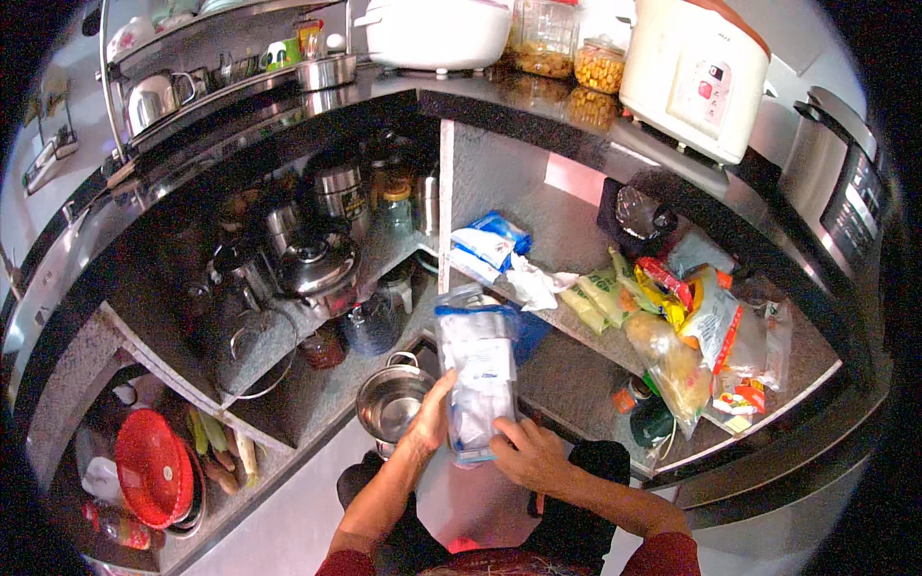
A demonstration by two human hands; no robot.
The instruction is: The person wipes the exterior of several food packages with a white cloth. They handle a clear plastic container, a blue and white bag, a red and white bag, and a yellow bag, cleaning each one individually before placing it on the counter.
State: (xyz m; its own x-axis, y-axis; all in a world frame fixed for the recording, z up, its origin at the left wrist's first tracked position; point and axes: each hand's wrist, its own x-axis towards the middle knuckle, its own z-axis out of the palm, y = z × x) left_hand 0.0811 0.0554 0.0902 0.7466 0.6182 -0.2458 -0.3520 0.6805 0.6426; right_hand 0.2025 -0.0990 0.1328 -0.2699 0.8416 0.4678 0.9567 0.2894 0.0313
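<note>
In the head view, the left hand (pixel 435 415) grips the left edge of a clear plastic pouch (pixel 477 357); the right hand (pixel 526 451) touches its lower right with bent fingers, whether pinching I cannot tell. The pouch is just right of a 2-handled steel pot (pixel 376 408).

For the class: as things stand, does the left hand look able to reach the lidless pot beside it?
Probably yes: the lidless pot appears close to the left hand, and nothing covers its mouth, though that hand would likely need to release the plastic pack first.
</note>
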